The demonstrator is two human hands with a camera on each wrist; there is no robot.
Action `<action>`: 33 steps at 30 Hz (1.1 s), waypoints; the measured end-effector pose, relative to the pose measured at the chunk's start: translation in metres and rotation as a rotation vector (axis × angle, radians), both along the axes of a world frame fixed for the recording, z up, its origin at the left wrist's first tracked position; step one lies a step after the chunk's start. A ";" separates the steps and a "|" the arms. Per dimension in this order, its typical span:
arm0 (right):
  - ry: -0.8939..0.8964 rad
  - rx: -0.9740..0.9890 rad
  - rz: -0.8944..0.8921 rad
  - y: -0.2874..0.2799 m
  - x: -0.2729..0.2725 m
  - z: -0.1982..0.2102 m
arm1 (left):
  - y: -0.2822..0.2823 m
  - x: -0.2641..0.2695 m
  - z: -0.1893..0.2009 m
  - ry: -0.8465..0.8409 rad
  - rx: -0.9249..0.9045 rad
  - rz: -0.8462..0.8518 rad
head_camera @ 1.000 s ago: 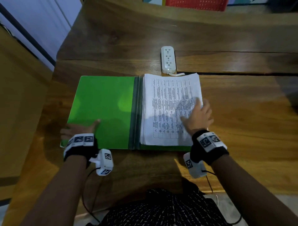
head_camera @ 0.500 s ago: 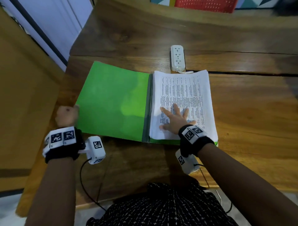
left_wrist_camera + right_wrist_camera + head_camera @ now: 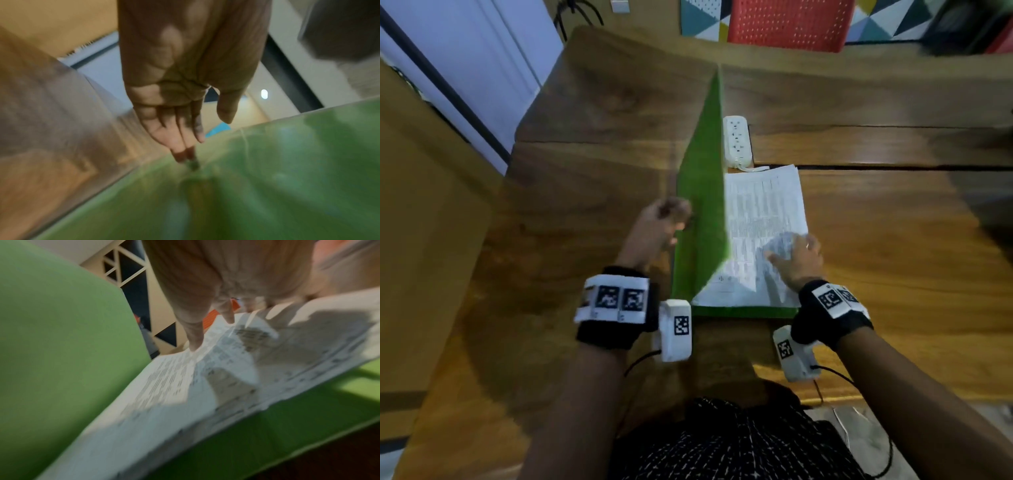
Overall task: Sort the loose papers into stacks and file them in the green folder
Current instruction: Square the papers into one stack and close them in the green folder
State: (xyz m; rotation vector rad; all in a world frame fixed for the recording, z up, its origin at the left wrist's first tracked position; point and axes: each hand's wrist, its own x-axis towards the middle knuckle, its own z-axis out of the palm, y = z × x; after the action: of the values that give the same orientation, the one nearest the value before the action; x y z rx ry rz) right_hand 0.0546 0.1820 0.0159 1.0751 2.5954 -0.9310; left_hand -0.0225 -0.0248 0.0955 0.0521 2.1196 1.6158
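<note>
Head view, folder: the green folder (image 3: pixel 702 219) lies on the wooden table (image 3: pixel 893 240), its back cover flat under the papers, its front cover raised almost upright.
Head view, papers: one stack of printed papers (image 3: pixel 760 219) rests inside the folder on the back cover, right of the raised cover.
Head view, left hand: the left hand (image 3: pixel 659 228) is at the outer face of the raised cover, near its lower half; blur hides the finger pose here.
Head view, right hand: the right hand (image 3: pixel 796 257) rests on the right part of the stack, fingers spread on the top sheet.
Head view, surroundings: a white power strip (image 3: pixel 738 140) lies just beyond the far edge of the stack.
Left wrist view: the fingers (image 3: pixel 180 142) are straight and close together, tips touching the green cover (image 3: pixel 267 178); the thumb stands apart, off the cover. Nothing is pinched.
Right wrist view: the thumb and fingers (image 3: pixel 195 335) press down on the printed sheets (image 3: pixel 205 386), splayed; the top sheet is rumpled under the hand. The raised cover (image 3: pixel 61 337) rises at the left.
</note>
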 end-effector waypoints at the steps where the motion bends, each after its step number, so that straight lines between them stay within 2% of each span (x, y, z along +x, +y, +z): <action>1: 0.050 -0.038 -0.017 0.006 0.003 0.001 | 0.013 -0.003 -0.017 -0.006 -0.090 -0.020; 5: 0.227 -0.323 -0.224 0.029 0.013 0.011 | 0.043 -0.004 -0.065 -0.102 -0.516 0.093; 10: 0.287 -0.670 -0.520 0.049 0.015 0.011 | 0.065 0.006 -0.087 -0.079 -0.644 0.160; 12: 0.264 -0.646 -0.504 0.052 0.015 0.007 | 0.073 0.009 -0.087 -0.061 -0.715 0.148; 17: 0.123 -0.341 -0.441 0.052 0.007 0.004 | 0.080 0.006 -0.084 -0.105 -0.769 0.152; 21: 0.058 -0.358 -0.442 0.047 0.000 0.001 | 0.066 -0.014 -0.077 -0.266 -0.679 0.197; 24: 0.048 -0.334 -0.376 0.044 -0.005 0.000 | 0.056 -0.027 -0.066 -0.392 -0.514 0.113; 27: 0.078 -0.378 -0.371 0.047 -0.005 0.001 | 0.055 -0.027 -0.054 -0.363 -0.384 0.015; 33: 0.193 -0.606 -0.413 0.047 -0.007 0.010 | 0.041 -0.030 -0.031 -0.218 -0.150 0.003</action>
State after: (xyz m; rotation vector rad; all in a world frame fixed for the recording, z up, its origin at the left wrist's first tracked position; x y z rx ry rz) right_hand 0.0480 0.2293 0.0256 1.3911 1.9976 -1.8365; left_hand -0.0528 0.0159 0.0643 -0.1681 2.0639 1.3900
